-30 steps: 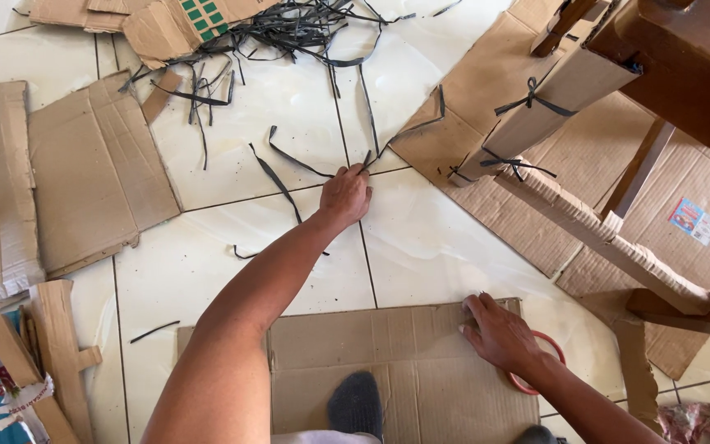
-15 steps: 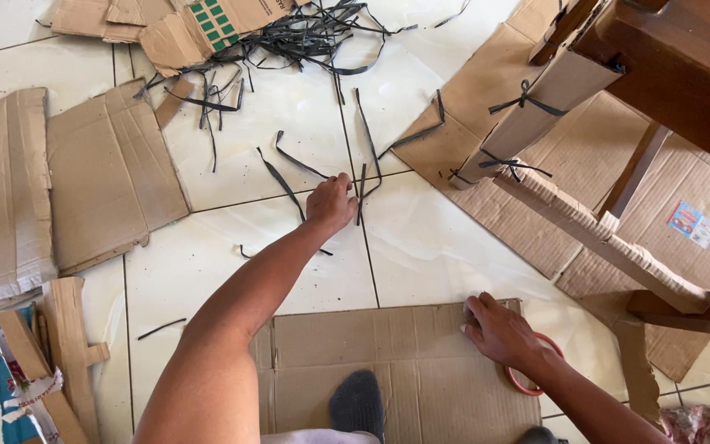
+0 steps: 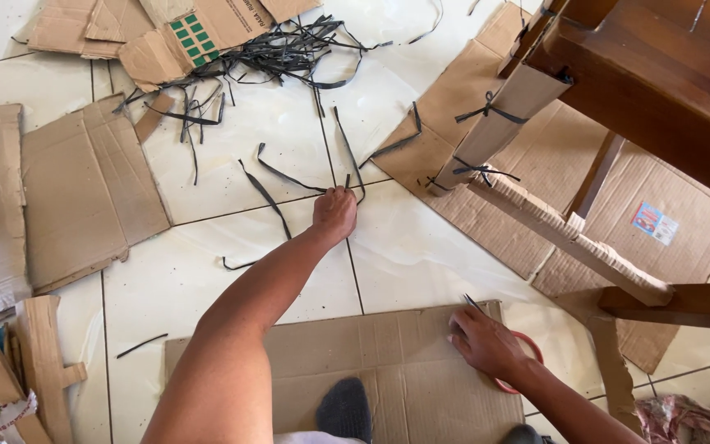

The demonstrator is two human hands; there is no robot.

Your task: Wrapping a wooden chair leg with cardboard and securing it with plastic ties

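My left hand is stretched out over the white tiled floor, its fingers closed on a black plastic strap that runs away from it toward the far side. My right hand rests on the far right corner of a flat cardboard sheet in front of me. It holds red-handled scissors; a red loop shows under the palm and a thin blade tip pokes out past the fingers.
A tangle of black straps lies at the far side beside torn boxes. Flattened cardboard lies left. At right, a wooden furniture leg wrapped in cardboard is tied with straps, over more cardboard. My grey-socked foot rests on the sheet.
My left hand has closed on the black strap and drawn it a little back toward me. My right hand has stayed on the cardboard corner.
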